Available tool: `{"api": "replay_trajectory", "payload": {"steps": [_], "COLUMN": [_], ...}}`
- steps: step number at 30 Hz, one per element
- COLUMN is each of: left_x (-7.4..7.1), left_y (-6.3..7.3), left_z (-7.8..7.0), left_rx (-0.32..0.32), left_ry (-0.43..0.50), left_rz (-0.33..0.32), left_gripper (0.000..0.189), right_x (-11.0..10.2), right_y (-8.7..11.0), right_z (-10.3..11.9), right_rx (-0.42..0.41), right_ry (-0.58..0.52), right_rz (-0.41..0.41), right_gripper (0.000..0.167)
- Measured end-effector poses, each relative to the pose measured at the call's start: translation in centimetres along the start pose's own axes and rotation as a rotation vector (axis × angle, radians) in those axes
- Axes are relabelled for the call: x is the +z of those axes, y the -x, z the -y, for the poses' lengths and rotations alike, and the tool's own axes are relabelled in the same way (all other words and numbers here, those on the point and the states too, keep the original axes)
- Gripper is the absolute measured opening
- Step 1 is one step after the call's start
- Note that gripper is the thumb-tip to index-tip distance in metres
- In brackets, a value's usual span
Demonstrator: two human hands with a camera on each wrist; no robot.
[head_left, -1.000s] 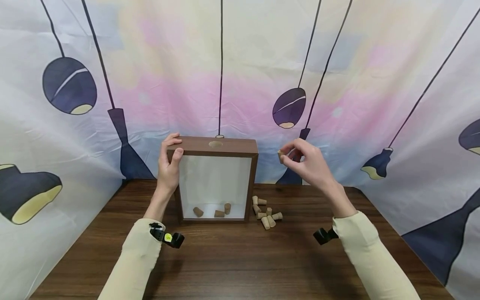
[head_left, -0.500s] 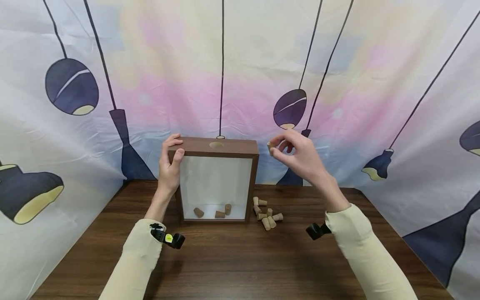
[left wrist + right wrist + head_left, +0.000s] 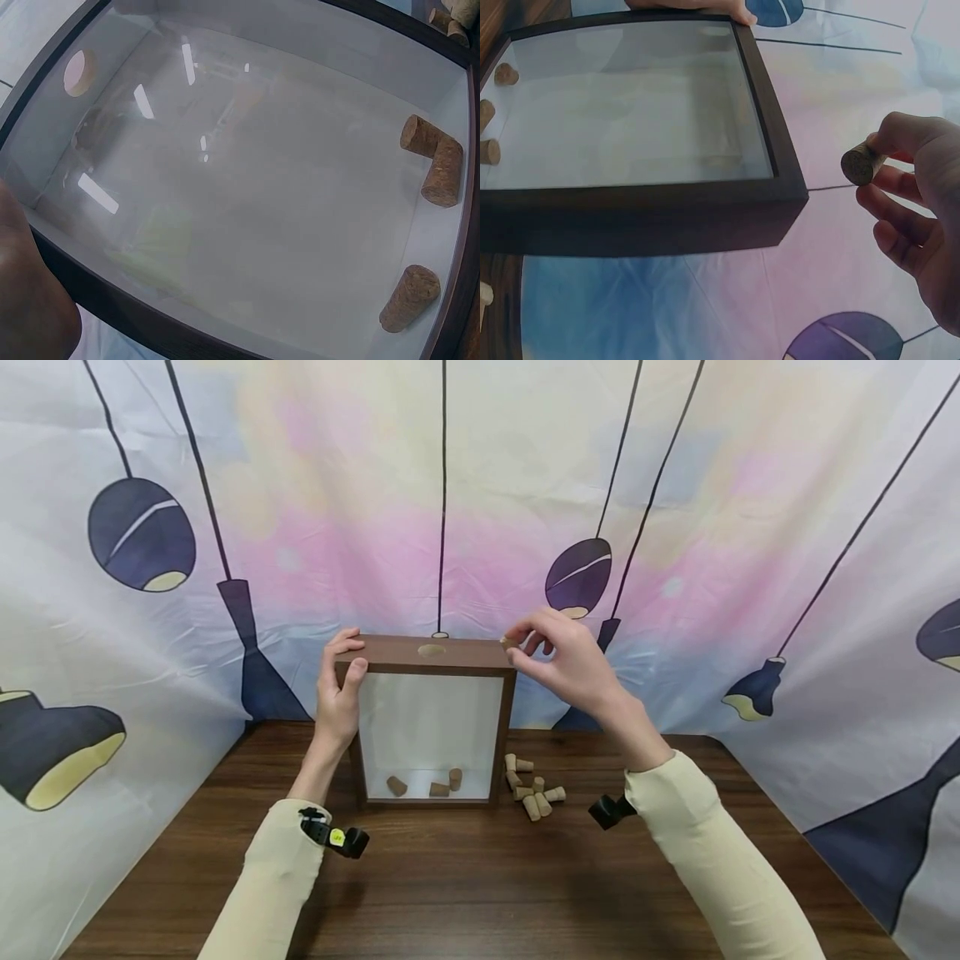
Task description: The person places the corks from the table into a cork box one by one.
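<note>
A dark brown wooden box frame with a clear front and white inside stands upright on the table. Its top face carries a round hole. My left hand grips the box's upper left corner, thumb on the front. My right hand pinches a cork between thumb and fingers, near the box's top right corner; in the right wrist view the cork is apart from the box. Inside, at the bottom, lie two corks touching each other, one of them this cork, and a separate cork to their left in the head view.
Several loose corks lie in a heap on the dark wood table, just right of the box. A patterned cloth hangs behind and at both sides. Each wrist wears a small black camera, such as this left camera.
My right hand has moved left with the cork, from well right of the box to its top right corner. My left hand and the box have stayed put.
</note>
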State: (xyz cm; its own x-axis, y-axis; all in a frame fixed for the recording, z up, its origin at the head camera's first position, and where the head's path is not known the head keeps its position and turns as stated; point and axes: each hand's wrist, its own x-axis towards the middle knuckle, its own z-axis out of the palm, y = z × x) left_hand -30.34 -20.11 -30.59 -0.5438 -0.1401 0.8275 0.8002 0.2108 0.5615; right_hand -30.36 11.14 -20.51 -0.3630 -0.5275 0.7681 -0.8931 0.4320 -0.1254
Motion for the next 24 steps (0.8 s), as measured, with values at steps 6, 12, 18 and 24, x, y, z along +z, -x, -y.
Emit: {"api": "replay_trajectory", "payload": {"steps": [6, 12, 18, 24], "left_x": [0.0, -0.1, -0.1, 0.1], "left_y": [-0.1, -0.1, 0.1, 0.0], "left_z": [-0.1, -0.1, 0.1, 0.1], "left_rx": [0.004, 0.014, 0.0, 0.007], "left_ry": [-0.003, -0.009, -0.006, 0.0], "left_rz": [-0.004, -0.013, -0.012, -0.013], "left_gripper": [0.041, 0.038, 0.038, 0.039], "right_x": [0.5, 1.8, 3.4, 4.7], "right_y": [-1.4, -2.6, -3.4, -4.2], "right_z": [0.5, 0.9, 1.0, 1.1], "right_rx": [-0.031, -0.014, 0.0, 0.032], "right_ry": [-0.001, 0.0, 0.022, -0.008], "right_rz": [0.011, 0.054, 0.104, 0.142], "right_gripper": [0.011, 0.011, 0.012, 0.012]}}
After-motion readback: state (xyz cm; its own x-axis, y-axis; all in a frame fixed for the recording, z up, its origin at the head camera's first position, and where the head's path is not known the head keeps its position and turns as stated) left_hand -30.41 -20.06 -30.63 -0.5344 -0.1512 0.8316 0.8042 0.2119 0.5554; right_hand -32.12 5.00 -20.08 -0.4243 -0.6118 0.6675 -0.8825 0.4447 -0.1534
